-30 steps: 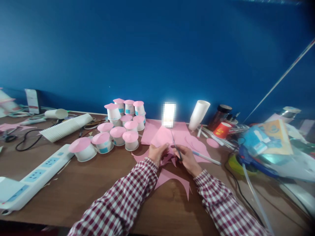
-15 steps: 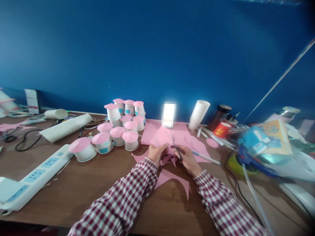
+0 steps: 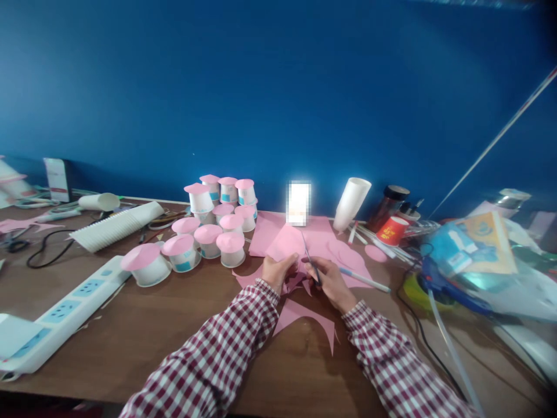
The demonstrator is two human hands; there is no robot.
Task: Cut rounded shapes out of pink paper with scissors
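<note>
My left hand (image 3: pixel 279 273) grips the lower edge of a piece of pink paper (image 3: pixel 286 242), thumb on top. In my right hand (image 3: pixel 331 280) is a pair of scissors (image 3: pixel 315 271), its blades pointing up along the paper's right edge. Whether the blades are apart is too small to tell. Under and around both hands lie pink paper scraps (image 3: pixel 304 322), one with a curved cut-out. Behind them, pink sheets (image 3: pixel 263 235) lie flat on the table. Several pink paper rounds (image 3: pixel 350 256) and a white marker (image 3: pixel 365 280) rest just right of my right hand.
White paper cups (image 3: pixel 201 202) with pink conical tops stand left of centre, some stacked. A power strip (image 3: pixel 65 310) lies at left. On the right are a stack of white cups (image 3: pixel 352 200), a red cup (image 3: pixel 392 231), a glue gun (image 3: pixel 455 296) and plastic bags (image 3: pixel 478 249).
Almost nothing differs. Both hands stay in place, with at most a very slight shift of the paper and scissors.
</note>
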